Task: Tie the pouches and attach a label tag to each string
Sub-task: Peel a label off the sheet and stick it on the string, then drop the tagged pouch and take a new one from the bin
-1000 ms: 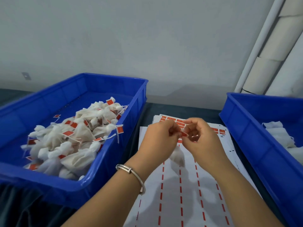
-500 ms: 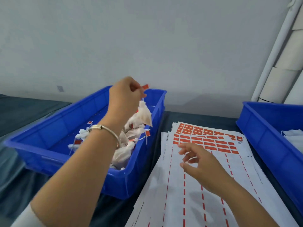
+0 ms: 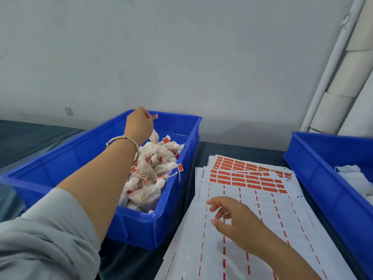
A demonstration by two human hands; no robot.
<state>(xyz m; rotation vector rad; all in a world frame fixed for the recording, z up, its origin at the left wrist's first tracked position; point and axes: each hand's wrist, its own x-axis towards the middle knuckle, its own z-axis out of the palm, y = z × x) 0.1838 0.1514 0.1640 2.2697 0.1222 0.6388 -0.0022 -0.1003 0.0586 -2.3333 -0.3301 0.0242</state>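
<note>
A person's left hand [image 3: 138, 123] reaches over the far end of a blue bin [image 3: 141, 227], fingers pinched on the string of a tied white pouch [image 3: 153, 137] that hangs just above the heap; the string's red label tag [image 3: 154, 116] pokes out past the fingertips. Below it lies a pile of finished pouches [image 3: 150, 174], tied shut and flagged with red tags, filling the right half of the bin, a fair sign that much of the job is behind. The right hand [image 3: 235, 220] hovers empty over the label sheets [image 3: 250, 229], fingers loosely spread and holding nothing. On those sheets most columns are stripped to bare backing with only thin red slivers left, while several rows of unused red labels [image 3: 247, 179] sit at the far end (a second sheet beneath shows more). At the right edge a second blue bin [image 3: 323, 190] holds white pouches [image 3: 352, 176] with no tags visible, apparently still to be tied and labelled; how many remain cannot be told from this angle.
</note>
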